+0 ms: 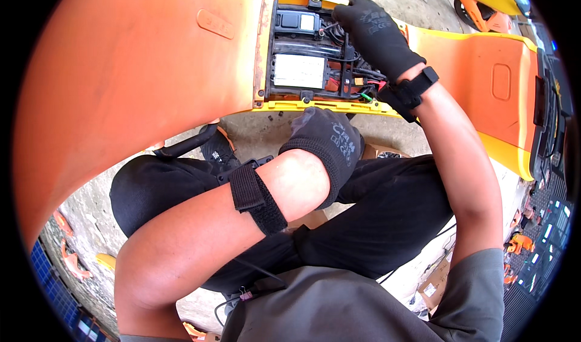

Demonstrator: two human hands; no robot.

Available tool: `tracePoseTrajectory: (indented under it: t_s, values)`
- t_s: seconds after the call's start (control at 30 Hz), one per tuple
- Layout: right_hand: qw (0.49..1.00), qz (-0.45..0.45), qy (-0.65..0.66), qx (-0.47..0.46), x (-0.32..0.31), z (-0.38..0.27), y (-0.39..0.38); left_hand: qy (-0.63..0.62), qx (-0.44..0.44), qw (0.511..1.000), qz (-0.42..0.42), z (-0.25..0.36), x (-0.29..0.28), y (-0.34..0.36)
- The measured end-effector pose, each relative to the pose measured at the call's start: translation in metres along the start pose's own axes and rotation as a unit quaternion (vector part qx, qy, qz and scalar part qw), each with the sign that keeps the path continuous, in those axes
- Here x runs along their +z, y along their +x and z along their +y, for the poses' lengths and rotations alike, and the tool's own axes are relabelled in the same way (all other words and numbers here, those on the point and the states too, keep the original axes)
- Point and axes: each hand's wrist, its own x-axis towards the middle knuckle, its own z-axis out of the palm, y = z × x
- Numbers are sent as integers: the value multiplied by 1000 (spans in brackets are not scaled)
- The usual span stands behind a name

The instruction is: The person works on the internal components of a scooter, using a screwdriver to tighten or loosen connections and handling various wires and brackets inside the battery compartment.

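An orange vehicle body [145,57] with yellow trim [284,106] lies across the upper part of the head view. Its open compartment [307,92] holds a silver box with a white label [299,71], a black module [293,21] and bundled wires [363,75]. My right hand [375,36], in a black glove, is at the compartment's far edge with its fingers curled down; what they grip is hidden. Just below the near yellow trim is my left hand [327,139], also gloved and closed, its fingertips out of sight.
A black bar [187,143] juts out beneath the body on the left. My knees bend close to the near side, with a cardboard box [384,151] between them and the vehicle. Orange parts [72,260] lie on the floor at left; another orange vehicle [484,15] stands far right.
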Motion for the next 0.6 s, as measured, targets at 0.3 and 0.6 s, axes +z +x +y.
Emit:
tracePoseTrajectory:
  t_s: [0.3, 0.6]
  values:
    - [997, -17, 50, 60, 3, 13, -7, -9, -6, 1000, 5, 1, 2, 3]
    - [995, -39, 57, 77, 16, 7, -8, -1, -15, 999, -38, 2, -1, 6]
